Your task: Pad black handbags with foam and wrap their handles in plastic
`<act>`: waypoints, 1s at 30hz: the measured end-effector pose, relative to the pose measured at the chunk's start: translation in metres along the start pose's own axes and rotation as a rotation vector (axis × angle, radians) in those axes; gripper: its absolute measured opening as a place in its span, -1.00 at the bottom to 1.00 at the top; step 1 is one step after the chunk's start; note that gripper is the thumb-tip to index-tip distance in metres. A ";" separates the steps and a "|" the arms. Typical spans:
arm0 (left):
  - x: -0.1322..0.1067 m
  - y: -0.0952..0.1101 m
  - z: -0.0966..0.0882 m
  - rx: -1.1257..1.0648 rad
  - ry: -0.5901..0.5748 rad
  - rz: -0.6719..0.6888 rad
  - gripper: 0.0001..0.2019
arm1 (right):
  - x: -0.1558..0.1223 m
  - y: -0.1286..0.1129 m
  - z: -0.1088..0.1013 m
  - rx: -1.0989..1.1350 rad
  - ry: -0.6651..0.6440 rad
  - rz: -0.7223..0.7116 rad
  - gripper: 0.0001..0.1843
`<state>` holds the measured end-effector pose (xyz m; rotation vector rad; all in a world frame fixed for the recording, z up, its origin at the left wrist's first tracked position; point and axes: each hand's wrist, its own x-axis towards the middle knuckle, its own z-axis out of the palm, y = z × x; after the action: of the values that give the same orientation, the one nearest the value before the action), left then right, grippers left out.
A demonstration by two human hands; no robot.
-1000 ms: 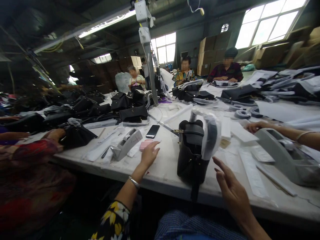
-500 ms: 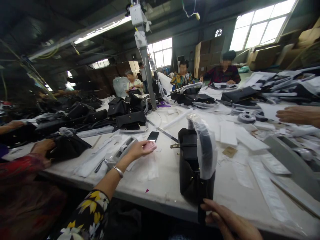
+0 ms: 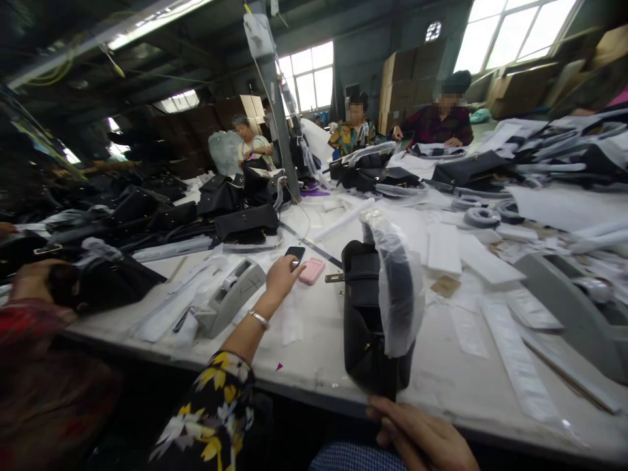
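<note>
My left hand, below a floral sleeve and a bracelet, reaches over the table with thumb and fingers apart. Its fingertips overlap the near side of a black phone. Beside the thumb lies a small pink ribbed block. At the bottom edge my right hand is closed at the lower end of a dark strap; the fingertips are partly hidden. This strap hangs from a black handbag standing on the table, its arched handle wrapped in translucent white film.
Left of my left hand stands a grey tape dispenser; another grey dispenser is at right. A co-worker's hand touches a black bag at far left. White sheets, a brown square and a post lie beyond.
My left hand has let go of the pink block, which now lies on the table, and has moved over the phone. My right hand stays by the strap. The hand at far right has left view.
</note>
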<state>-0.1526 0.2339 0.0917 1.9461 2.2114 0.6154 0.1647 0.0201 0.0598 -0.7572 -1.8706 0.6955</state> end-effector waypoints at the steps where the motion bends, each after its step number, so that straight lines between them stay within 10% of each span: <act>1: -0.016 -0.009 -0.005 0.003 0.009 -0.027 -0.64 | 0.000 0.001 0.001 0.021 0.000 -0.002 -0.37; 7: -0.097 -0.042 0.005 -0.039 -0.016 -0.158 -0.62 | 0.006 0.002 0.010 0.078 -0.084 -0.031 -0.46; 13: -0.096 -0.044 0.005 -0.176 0.050 -0.216 -0.63 | 0.003 -0.010 0.014 0.079 -0.200 -0.013 -0.62; 21: -0.110 -0.034 -0.032 -0.498 0.158 -0.179 -0.57 | 0.011 -0.026 0.033 0.325 -0.196 0.401 -0.66; 30: -0.200 0.031 -0.056 -0.980 -0.267 -0.109 -0.16 | 0.070 -0.024 0.077 0.629 -0.033 0.580 -0.43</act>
<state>-0.1125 0.0295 0.1216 1.2768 1.3983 1.0714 0.0652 0.0468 0.0889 -0.8607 -1.3203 1.5746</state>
